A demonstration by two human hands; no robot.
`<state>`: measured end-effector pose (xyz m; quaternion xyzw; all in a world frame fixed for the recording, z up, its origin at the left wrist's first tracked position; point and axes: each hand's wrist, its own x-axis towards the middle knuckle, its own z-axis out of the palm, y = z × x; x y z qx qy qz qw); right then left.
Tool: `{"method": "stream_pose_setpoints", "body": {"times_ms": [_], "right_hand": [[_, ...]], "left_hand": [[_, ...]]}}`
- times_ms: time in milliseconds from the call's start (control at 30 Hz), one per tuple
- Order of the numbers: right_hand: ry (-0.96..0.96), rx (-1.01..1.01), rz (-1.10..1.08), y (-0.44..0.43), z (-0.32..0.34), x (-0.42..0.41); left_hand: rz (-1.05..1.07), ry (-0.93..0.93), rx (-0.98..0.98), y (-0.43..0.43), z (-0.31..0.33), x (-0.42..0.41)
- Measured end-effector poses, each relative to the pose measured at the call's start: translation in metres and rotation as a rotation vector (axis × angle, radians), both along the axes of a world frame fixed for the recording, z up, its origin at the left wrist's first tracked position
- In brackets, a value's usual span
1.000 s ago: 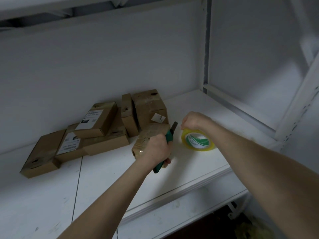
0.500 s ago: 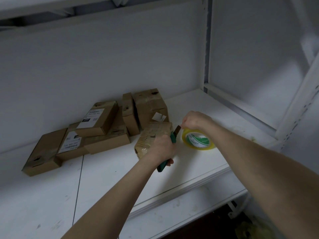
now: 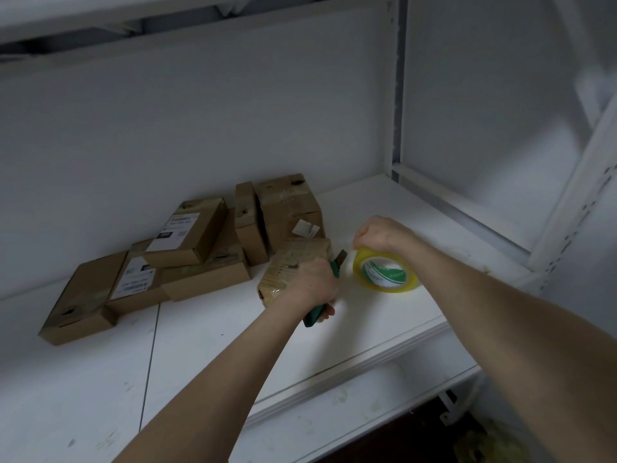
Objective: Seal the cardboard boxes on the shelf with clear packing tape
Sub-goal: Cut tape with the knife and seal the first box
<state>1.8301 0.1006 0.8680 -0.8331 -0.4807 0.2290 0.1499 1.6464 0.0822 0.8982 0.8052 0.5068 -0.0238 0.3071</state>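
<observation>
A small taped cardboard box (image 3: 289, 266) lies on the white shelf (image 3: 384, 315) in front of me. My left hand (image 3: 312, 282) rests over its near end and grips a green utility knife (image 3: 315, 314), whose blade end (image 3: 341, 256) points up toward the tape. My right hand (image 3: 380, 232) holds the top of a yellowish roll of clear packing tape (image 3: 384, 270), which stands tilted just right of the box. Whether a strip of tape runs between roll and box cannot be seen.
Several other cardboard boxes are piled against the back wall: two upright ones (image 3: 280, 208), labelled flat ones (image 3: 187, 233) and one at far left (image 3: 80, 302). A white upright post (image 3: 395, 95) and a side rail (image 3: 460, 208) bound the shelf on the right. A lower shelf (image 3: 350, 412) shows below.
The knife's blade end has edged a little closer to the tape roll. Both hands stay in nearly the same place; the view has shifted slightly.
</observation>
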Motion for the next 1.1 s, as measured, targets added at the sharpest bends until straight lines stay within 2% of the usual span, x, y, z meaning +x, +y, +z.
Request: {"method": "stream_pose_setpoints", "body": {"times_ms": [167, 333, 467, 700, 833, 1100], "right_hand": [[0.122, 0.12, -0.068, -0.009, -0.004, 0.01], [0.258, 0.211, -0.115, -0.018, -0.006, 0.011], [0.22, 0.184, -0.101, -0.025, -0.004, 0.01], [0.161, 0.13, -0.104, -0.024, -0.003, 0.004], [0.133, 0.105, -0.102, -0.023, 0.0, 0.0], [0.124, 0.097, -0.127, -0.025, -0.001, 0.002]], "left_hand": [[0.037, -0.027, -0.024, 0.005, -0.002, 0.003], [0.083, -0.026, -0.197, 0.0, -0.02, 0.005], [0.042, -0.047, -0.195, -0.002, -0.022, 0.003], [-0.077, -0.007, -0.185, -0.006, 0.03, -0.025], [-0.086, -0.052, -0.13, -0.013, 0.041, -0.027], [-0.093, 0.005, -0.108, -0.004, 0.046, -0.034]]}}
